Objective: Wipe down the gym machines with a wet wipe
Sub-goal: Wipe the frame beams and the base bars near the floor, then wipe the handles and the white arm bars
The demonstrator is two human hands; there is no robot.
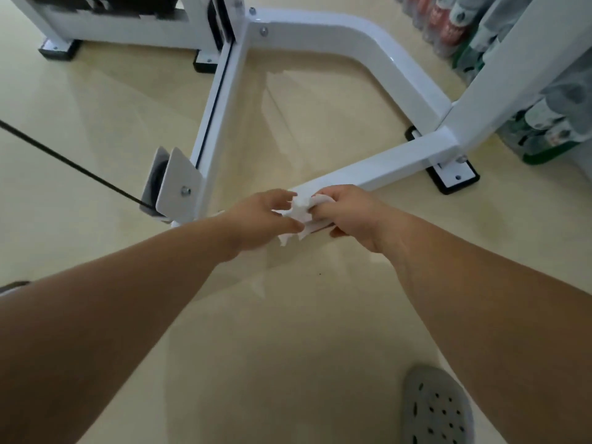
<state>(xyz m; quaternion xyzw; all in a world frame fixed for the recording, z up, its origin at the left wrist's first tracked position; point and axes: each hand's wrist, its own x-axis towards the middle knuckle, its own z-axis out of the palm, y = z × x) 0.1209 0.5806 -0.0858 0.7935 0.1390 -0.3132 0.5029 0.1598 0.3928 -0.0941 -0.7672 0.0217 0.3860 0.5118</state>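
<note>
Both hands meet over the low white frame bar (378,168) of the gym machine, near the floor. The right hand (349,216) is closed around the crumpled wet wipe (299,209); the left hand (262,219) pinches its loose edge between thumb and fingers. My judgement: refold the wipe to a clean flat face, then draw it along the bar in one direction, covering top and sides. No readable brand or writing shows; labels on the bottles (448,27) at the right are blurred

Crumpled white wet wipe (302,216) lies against the white machine frame (378,168).
</note>
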